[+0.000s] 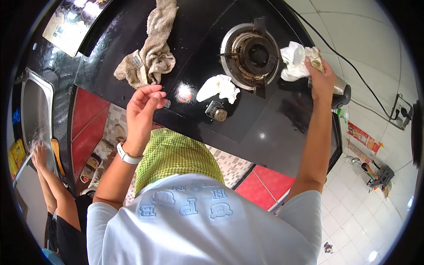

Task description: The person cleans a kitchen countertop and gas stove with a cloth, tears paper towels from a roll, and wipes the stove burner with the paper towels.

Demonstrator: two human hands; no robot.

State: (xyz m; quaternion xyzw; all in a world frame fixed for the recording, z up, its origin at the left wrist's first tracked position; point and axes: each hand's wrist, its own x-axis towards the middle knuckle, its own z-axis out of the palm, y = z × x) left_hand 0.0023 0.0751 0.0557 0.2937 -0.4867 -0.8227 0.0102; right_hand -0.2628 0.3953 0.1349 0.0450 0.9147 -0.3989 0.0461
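Glossy black counter | crumpled white tissue — brown-stained — pinched in right hand | left hand half-curled, grip unclear

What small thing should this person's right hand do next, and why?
Perhaps move the crumpled white wad in the right hand leftward and wipe the burner: brown grime shows inside its metal ring, and the wad is held just beside it.
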